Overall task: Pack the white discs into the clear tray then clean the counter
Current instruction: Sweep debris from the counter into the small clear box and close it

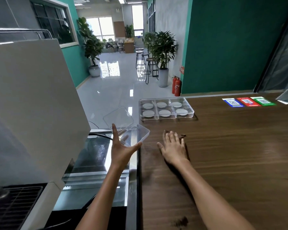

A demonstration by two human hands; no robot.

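Where green wall meets floor: wood counter (231, 146).

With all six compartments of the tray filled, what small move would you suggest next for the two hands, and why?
Probably sweep the right hand leftward, pushing the brown crumbs by its fingers off the counter edge into the clear container that the left hand holds tilted there. The tray already has a white disc in each compartment, so cleaning seems to be what remains.

Lying open across the worktop's (231, 155) right and near stretches; blocking the far left corner with the clear tray (166, 109); crowding the left edge with a white machine (32, 105).
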